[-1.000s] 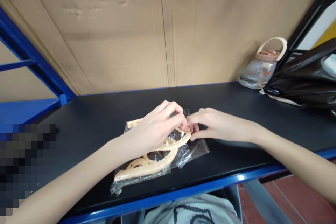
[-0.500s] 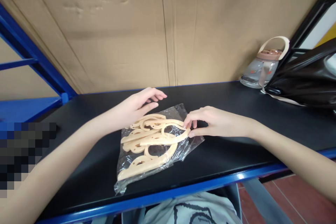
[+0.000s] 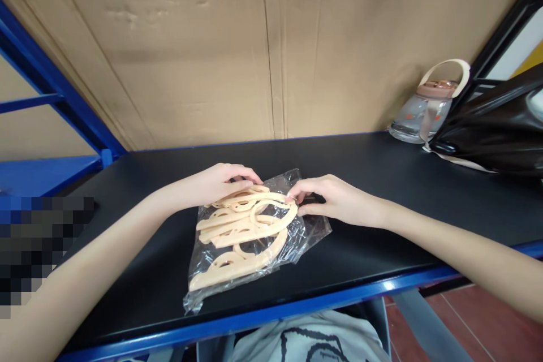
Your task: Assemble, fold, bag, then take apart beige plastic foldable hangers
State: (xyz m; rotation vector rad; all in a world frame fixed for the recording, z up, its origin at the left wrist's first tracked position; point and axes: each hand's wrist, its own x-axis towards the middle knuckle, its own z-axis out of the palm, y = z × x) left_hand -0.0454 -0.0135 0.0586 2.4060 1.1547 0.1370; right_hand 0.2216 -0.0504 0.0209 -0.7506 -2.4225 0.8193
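Cardboard: tall brown sheets [image 3: 190,68] line the table's far side, apparently as a backing.
Table: the black top [image 3: 360,254] bears the clear bag near its blue front edge, within easy reach of both hands.
Black bag: the shiny bag [image 3: 500,130] sits at the right end, well apart from the hands.
Clear bag: the crinkled plastic [image 3: 314,232] lies flat, probably so that its load rests on the table rather than in the hands.
Bottle: the clear bottle [image 3: 409,121] stands by the cardboard, beside the black bag, out of the hands' way.
Right hand: it [image 3: 339,198] has thumb and fingers set about a hanger's curved end, perhaps to steady it; whether they truly grip hanger or plastic, I cannot tell.
Left hand: it [image 3: 207,186] is at the far side of the hangers, fingers loosely bent and parted from the thumb, likely as a light guard.
Hangers: the cream curved pieces [image 3: 237,274], seemingly folding hangers, lie overlapped in the clear bag, their shapes nesting to save room.
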